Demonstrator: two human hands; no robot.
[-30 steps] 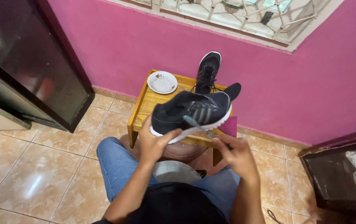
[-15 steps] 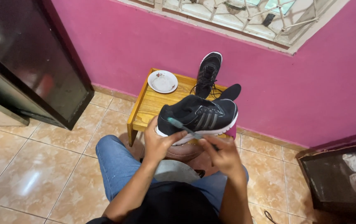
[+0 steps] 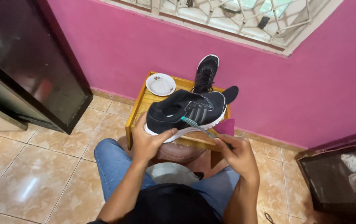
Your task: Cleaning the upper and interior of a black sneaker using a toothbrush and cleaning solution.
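Nearest, the right hand (image 3: pixel 239 155) has its fingers closed around a toothbrush (image 3: pixel 198 127), bristle end touching the side of the black sneaker (image 3: pixel 186 111). The left hand (image 3: pixel 149 139) grips that sneaker by the heel, thumb on the white sole, holding it in the air over the near edge of the wooden tabletop (image 3: pixel 142 105). The risk: a one-handed heel grip could let the shoe twist or drop under a firm scrub, and flicked dirt may hit the small white plate (image 3: pixel 160 84) on the far left. A second sneaker (image 3: pixel 206 73) leans against the pink wall behind.
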